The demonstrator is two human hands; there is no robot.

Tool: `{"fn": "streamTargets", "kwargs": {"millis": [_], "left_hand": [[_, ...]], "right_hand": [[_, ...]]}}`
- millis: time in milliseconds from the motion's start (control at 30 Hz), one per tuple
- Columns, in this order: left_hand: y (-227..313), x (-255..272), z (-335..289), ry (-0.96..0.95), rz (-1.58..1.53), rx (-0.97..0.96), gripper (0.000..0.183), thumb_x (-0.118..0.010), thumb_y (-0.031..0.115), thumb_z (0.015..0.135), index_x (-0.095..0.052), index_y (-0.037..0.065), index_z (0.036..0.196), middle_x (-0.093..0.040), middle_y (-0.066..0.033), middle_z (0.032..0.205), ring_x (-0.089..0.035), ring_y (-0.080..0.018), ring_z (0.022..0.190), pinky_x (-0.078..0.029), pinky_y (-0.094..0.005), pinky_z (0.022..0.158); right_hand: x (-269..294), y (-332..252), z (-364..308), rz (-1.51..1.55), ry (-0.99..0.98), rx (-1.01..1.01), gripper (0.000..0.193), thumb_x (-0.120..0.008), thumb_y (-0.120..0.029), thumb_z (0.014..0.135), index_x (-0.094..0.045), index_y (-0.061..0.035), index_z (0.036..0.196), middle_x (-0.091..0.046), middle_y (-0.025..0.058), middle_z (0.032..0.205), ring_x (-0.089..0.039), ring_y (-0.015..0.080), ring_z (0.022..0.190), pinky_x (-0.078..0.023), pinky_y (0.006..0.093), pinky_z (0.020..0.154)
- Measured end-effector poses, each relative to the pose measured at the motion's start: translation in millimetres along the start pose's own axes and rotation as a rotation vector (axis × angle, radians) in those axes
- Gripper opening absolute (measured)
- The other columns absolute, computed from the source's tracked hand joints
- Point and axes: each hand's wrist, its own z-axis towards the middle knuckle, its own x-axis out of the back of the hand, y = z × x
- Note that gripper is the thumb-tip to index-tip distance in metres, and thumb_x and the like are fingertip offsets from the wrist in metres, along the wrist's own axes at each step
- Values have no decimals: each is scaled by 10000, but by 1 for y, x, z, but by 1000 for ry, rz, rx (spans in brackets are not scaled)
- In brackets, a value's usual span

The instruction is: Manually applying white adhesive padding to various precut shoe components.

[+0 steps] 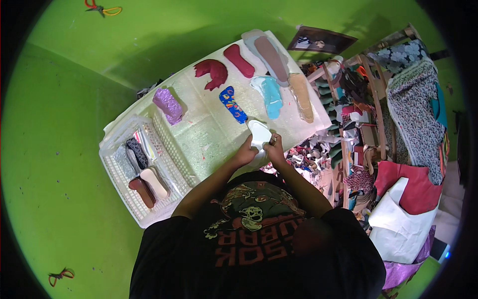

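Observation:
Near the table's front edge, both hands grip a white rounded flat piece (259, 133) that looks like an insole. My left hand (245, 153) is closed on its lower left side, my right hand (274, 149) on its lower right. Just beyond its tip lies a blue patterned insole-shaped piece (232, 104). To the right are a turquoise piece on white backing (272, 97) and a stack of tan insole shapes (300, 97). Farther off lie a dark red insole shape (239, 61), a curved dark red cutout (211, 73) and long grey-brown pieces (271, 57).
A shiny purple piece (168, 106) lies on the left of the white table (194, 139). Beside it, a white plastic basket (112, 164) holds several sole-shaped pieces. Fabric scraps (303, 162) cover the floor at right, near a cluttered wooden rack (381, 109). Cutters (102, 9) hang on the green wall.

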Motion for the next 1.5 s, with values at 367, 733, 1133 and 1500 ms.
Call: {"fn": "streamTargets", "kwargs": {"millis": [367, 733, 1133, 1500], "left_hand": [[-3, 43, -49, 324, -83, -122, 864, -487, -11, 760, -73, 53, 1516, -342, -214, 1454, -346, -301, 1355, -279, -352, 1108], [-37, 73, -76, 685, 230, 25, 745, -540, 70, 755, -276, -6, 1447, -425, -279, 1324, -426, -417, 1236, -329, -424, 1076], [-66, 79, -82, 803, 319, 131, 674, -620, 159, 744, -418, 26, 1373, -500, -255, 1101, -485, -394, 1070, -405, -428, 977], [-66, 80, -75, 727, 308, 78, 615, -624, 170, 748, -487, 18, 1328, -488, -283, 1174, -485, -381, 1075, -411, -416, 962]], "right_hand": [[-70, -9, 14, -235, -449, 47, 619, -611, 17, 728, -441, -32, 1321, -580, 120, 1160, -541, 235, 1108, -417, 343, 967], [-119, -3, 15, -494, -513, 43, 693, -636, 80, 699, -456, -41, 1357, -588, 78, 1056, -569, 181, 938, -475, 307, 841], [-112, 15, 25, -765, -192, 344, 461, -724, -30, 662, -614, -5, 1109, -617, 151, 1006, -611, 260, 968, -484, 334, 850], [-123, 16, 21, -801, -364, 157, 225, -758, -161, 750, -679, -5, 892, -699, 121, 868, -668, 193, 806, -524, 312, 764]]}}
